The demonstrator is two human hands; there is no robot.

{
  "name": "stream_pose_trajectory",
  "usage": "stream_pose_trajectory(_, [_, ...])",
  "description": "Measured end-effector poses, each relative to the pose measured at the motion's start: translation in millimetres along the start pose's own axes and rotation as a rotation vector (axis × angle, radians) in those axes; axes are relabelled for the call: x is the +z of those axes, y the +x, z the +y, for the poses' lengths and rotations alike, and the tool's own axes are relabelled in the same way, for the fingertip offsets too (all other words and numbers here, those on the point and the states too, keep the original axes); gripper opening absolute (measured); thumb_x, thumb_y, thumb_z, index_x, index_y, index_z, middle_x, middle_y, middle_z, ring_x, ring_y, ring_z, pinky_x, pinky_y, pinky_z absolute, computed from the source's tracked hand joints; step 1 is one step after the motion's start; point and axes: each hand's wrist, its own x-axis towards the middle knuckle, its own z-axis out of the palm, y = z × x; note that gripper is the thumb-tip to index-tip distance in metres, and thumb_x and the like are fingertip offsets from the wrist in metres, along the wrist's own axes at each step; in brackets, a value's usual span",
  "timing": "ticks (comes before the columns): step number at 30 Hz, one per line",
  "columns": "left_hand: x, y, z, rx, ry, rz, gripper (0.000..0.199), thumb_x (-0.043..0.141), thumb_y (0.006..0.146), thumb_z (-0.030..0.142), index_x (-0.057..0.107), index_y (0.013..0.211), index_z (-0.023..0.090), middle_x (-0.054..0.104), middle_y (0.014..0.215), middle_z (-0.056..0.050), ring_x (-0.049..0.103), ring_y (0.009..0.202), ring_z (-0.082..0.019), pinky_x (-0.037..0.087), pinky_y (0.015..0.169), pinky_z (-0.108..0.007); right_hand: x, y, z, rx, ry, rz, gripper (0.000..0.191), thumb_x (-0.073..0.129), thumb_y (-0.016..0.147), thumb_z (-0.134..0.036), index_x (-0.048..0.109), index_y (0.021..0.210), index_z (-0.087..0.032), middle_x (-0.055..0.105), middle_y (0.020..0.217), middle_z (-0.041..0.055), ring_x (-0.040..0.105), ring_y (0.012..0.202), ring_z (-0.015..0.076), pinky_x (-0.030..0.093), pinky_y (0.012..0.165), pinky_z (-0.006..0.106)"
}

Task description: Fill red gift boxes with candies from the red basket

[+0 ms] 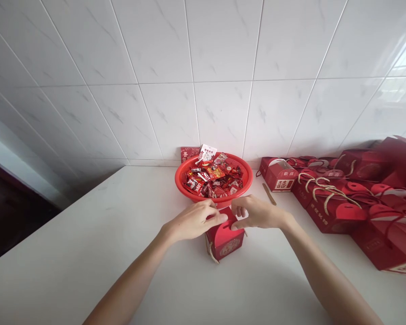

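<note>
A small red gift box (pixel 230 246) stands on the white tabletop in front of me. It has a gold-coloured design on its near side and twisted cord at its sides. My left hand (pixel 194 220) bends over the box's left side, its thumb on the top flap and the other fingers curled toward the back. From the right, my right hand (pixel 259 213) pinches at the same top, thumb by the slot and fingers bent. What the fingertips grip behind the flap is partly hidden. Just beyond the box sits a red plastic basket (pixel 180 184) full of wrapped sweets (pixel 214 173).
Many red gift boxes (pixel 338 215) with cord handles crowd the right side of the table. One open box (pixel 280 176) stands nearer the basket, beside a thin brown strip (pixel 269 194). A tiled wall (pixel 223 108) borders the back, and the table's left edge slants toward me.
</note>
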Motion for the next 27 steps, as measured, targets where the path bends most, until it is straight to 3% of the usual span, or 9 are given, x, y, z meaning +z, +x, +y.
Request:
stream_pose_trajectory(2, [-0.4,-0.9,-2.2,-0.024,-0.017,-0.037,0.062,0.032,0.098,0.066,0.068,0.081,0.02,0.058,0.094,-0.006,0.06,0.08,-0.02,0.044,0.072,-0.031,2.0,3.1,4.6,0.074,-0.089,0.005,0.032,0.08,0.077,-0.041,0.063,0.089,-0.018,0.069,0.088,0.0052,0.063,0.081,0.0202,0.045,0.065,0.029])
stream_pose_trajectory(5, [1.4,-1.9,-5.1,-0.046,-0.025,-0.119,0.039,0.053,0.091,0.06,0.068,0.103,0.025,0.062,0.102,-0.005,0.061,0.096,-0.024,0.044,0.077,-0.029,3.6,5.8,14.5,0.136,-0.106,-0.081,0.046,0.073,0.08,-0.051,0.063,0.111,-0.019,0.069,0.114,0.0107,0.065,0.095,0.024,0.048,0.075,0.032])
stream_pose_trajectory(8, [3.6,-2.4,-6.7,-0.069,-0.02,-0.181,0.035,0.06,0.088,0.051,0.062,0.114,0.028,0.066,0.108,-0.005,0.061,0.103,-0.025,0.044,0.076,-0.029,4.1,8.9,26.6,0.164,-0.022,-0.193,0.059,0.065,0.082,-0.064,0.061,0.121,-0.02,0.064,0.128,0.0133,0.065,0.104,0.0264,0.05,0.081,0.034])
stream_pose_trajectory(12, [3.7,-1.6,-5.3,-0.097,-0.032,-0.187,0.036,0.06,0.088,0.05,0.061,0.116,0.028,0.065,0.111,-0.006,0.059,0.109,-0.027,0.044,0.081,-0.03,4.8,16.9,38.1,0.112,0.112,-0.301,0.055,0.063,0.079,-0.073,0.064,0.084,-0.018,0.07,0.095,0.0059,0.065,0.089,0.0228,0.048,0.075,0.031])
stream_pose_trajectory(15, [3.1,-0.2,-4.2,-0.103,-0.053,-0.163,0.034,0.063,0.086,0.048,0.063,0.114,0.028,0.063,0.112,-0.006,0.059,0.11,-0.026,0.045,0.084,-0.03,5.9,23.0,41.8,0.081,0.238,-0.255,0.057,0.067,0.074,-0.072,0.052,0.064,-0.018,0.058,0.069,-0.0013,0.056,0.071,0.0159,0.042,0.065,0.028])
stream_pose_trajectory(21, [5.8,3.3,-10.2,-0.119,-0.089,-0.116,0.047,0.068,0.081,0.05,0.067,0.122,0.028,0.063,0.115,-0.007,0.06,0.11,-0.028,0.047,0.089,-0.033,5.9,24.5,43.5,0.083,0.647,-0.207,0.046,0.084,0.062,-0.05,0.052,0.065,-0.017,0.057,0.06,-0.0044,0.053,0.058,0.0108,0.043,0.06,0.026])
stream_pose_trajectory(27, [8.6,7.0,-14.5,-0.107,-0.123,-0.11,0.054,0.069,0.08,0.051,0.068,0.129,0.026,0.064,0.12,-0.011,0.059,0.113,-0.03,0.046,0.096,-0.037,-4.9,8.9,19.0,-0.047,0.879,-0.038,0.036,0.082,0.072,-0.039,0.06,0.089,-0.016,0.06,0.062,-0.0048,0.051,0.052,0.0083,0.04,0.053,0.022])
